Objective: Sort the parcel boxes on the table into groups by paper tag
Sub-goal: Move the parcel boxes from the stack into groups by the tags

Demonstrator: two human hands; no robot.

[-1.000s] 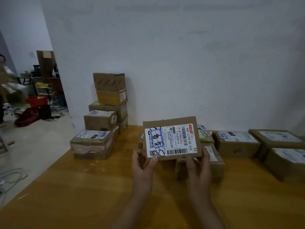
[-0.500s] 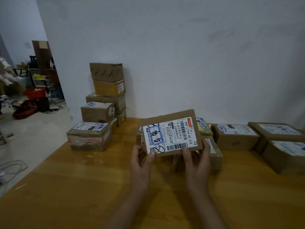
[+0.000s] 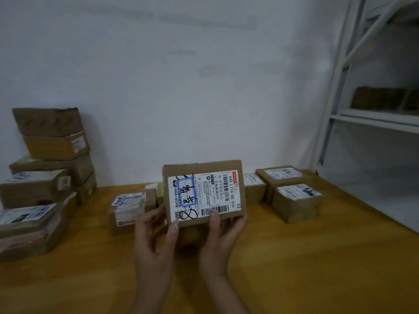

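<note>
A flat brown parcel box (image 3: 204, 173) is held upright above the wooden table (image 3: 317, 257), its white paper tag with blue and black handwriting facing me. My left hand (image 3: 156, 236) pinches its lower left corner. My right hand (image 3: 223, 236) grips its lower edge, thumb on the barcode. To the left of the held box a small tagged box (image 3: 130, 206) lies on the table. At the right stand more tagged boxes: one low at the front (image 3: 295, 201), one behind it (image 3: 280, 175), one partly hidden by the held box (image 3: 254, 186).
A pile of several taped boxes (image 3: 52, 155) rises at the far left against the white wall, with a flat tagged parcel (image 3: 27, 225) in front of it. A white metal shelf rack (image 3: 340, 105) stands at the right, a brown box (image 3: 376, 98) on its shelf.
My view has swung to the right, so the left pile slid to the frame's edge and the shelf rack came into sight. The held box moved right with both hands and stands more upright.
</note>
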